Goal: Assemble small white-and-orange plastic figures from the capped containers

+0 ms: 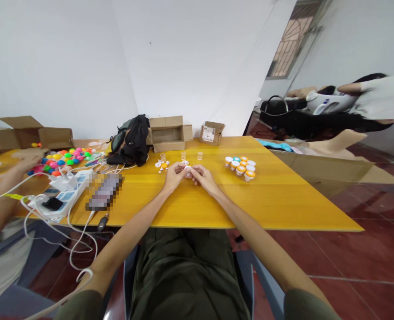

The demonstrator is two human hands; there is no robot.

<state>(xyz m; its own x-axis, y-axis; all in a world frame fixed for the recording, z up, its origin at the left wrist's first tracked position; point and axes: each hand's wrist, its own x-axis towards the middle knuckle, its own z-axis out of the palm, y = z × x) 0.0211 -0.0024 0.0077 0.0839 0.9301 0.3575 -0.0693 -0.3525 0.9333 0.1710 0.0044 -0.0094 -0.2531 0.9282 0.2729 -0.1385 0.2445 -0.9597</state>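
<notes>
My left hand (174,177) and my right hand (204,178) meet above the yellow table, fingers pinched round one small white piece (188,169). Its exact kind is too small to make out, and fingertips cover part of it. Just beyond the left hand lie loose white and orange small parts (163,166), some of them round discs. Three small clear plastic cups stand in a row behind the hands, the middle one (183,155) straight ahead. To the right, several small tubs with orange, white and teal lids (240,168) stand in a tight group.
A power strip (78,184) with tangled cables and a phone (104,192) lie left. Behind are a black bag (130,142), an open carton (167,133) and a small box (212,133). Another person's hand (28,161) is near colourful balls (66,158).
</notes>
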